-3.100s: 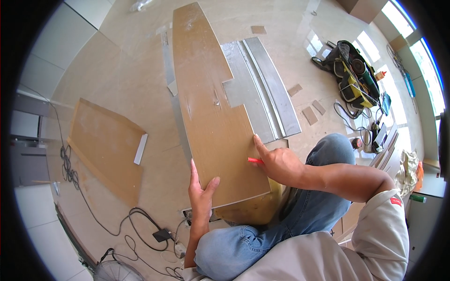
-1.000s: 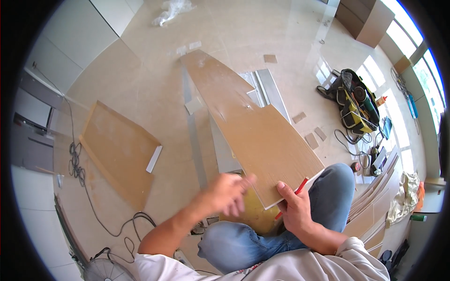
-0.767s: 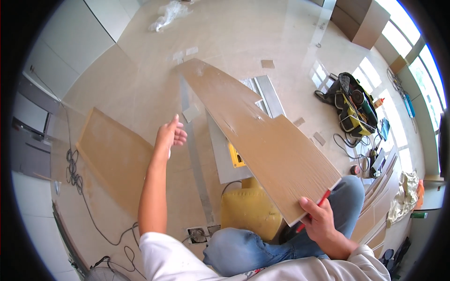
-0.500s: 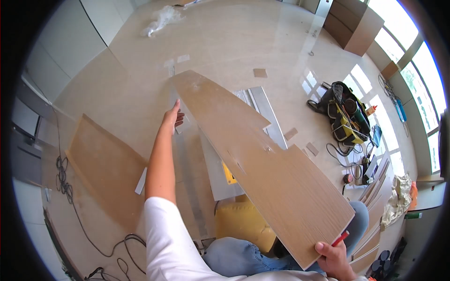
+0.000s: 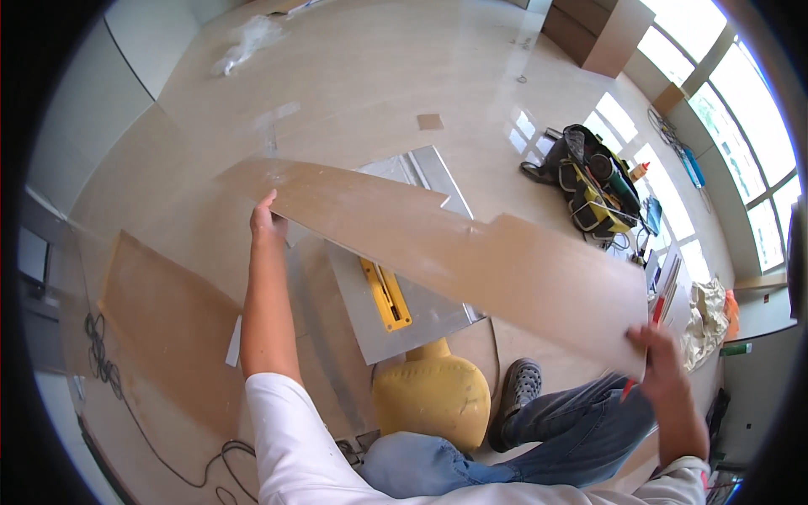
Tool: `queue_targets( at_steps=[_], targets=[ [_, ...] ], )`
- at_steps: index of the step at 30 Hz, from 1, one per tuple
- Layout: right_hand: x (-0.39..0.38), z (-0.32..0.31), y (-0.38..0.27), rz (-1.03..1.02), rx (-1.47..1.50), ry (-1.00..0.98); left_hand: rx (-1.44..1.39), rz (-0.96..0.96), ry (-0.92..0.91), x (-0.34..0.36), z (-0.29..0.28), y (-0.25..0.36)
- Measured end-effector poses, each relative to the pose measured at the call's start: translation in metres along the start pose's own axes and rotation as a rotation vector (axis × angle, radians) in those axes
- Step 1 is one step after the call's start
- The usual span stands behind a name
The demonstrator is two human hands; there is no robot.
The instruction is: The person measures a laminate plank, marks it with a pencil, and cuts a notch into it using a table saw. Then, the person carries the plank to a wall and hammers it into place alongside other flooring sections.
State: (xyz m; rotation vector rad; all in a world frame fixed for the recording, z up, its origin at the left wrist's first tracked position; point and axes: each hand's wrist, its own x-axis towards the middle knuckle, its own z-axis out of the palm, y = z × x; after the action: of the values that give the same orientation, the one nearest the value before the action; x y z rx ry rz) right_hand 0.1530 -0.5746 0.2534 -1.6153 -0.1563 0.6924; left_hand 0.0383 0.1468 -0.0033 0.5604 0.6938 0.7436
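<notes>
My left hand (image 5: 265,215) grips the left edge of a long tan board (image 5: 471,261) near its narrow far part. My right hand (image 5: 661,358) holds the board's wide right end along with a red pencil (image 5: 660,305). The board, with a notch in its far edge, is raised and slanted across a grey metal-topped table saw (image 5: 370,341), whose yellow insert (image 5: 383,290) now shows below it. The saw's yellow lower body (image 5: 429,400) sits in front of me, beside my bent jeans leg and shoe.
Another tan board (image 5: 168,328) lies at the left by tangled cables (image 5: 101,353). A tool bag (image 5: 598,181) stands at the right, with stacked strips and crumpled cloth (image 5: 707,324) nearer. Plastic sheeting (image 5: 248,46) lies farther off; a brown box-like unit (image 5: 598,38) stands by the windows.
My left hand has left the near end and moved forward to the board's far left edge. The board has lifted and swung crosswise, its right end moving up and rightward, uncovering the saw.
</notes>
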Motion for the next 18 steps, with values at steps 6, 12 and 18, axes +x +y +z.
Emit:
queue_targets(
  at_steps=[6,12,18],
  targets=[
    [0.141,0.036,-0.03,0.167,0.084,0.126,-0.144,0.311,0.141,-0.081,-0.063,0.078],
    [0.255,0.052,0.033,0.074,0.347,-0.15,-0.01,0.361,0.115,-0.177,-0.084,0.121],
    [0.304,0.086,0.071,0.001,0.57,-0.146,0.107,0.347,0.127,-0.211,-0.111,0.121]
  ],
)
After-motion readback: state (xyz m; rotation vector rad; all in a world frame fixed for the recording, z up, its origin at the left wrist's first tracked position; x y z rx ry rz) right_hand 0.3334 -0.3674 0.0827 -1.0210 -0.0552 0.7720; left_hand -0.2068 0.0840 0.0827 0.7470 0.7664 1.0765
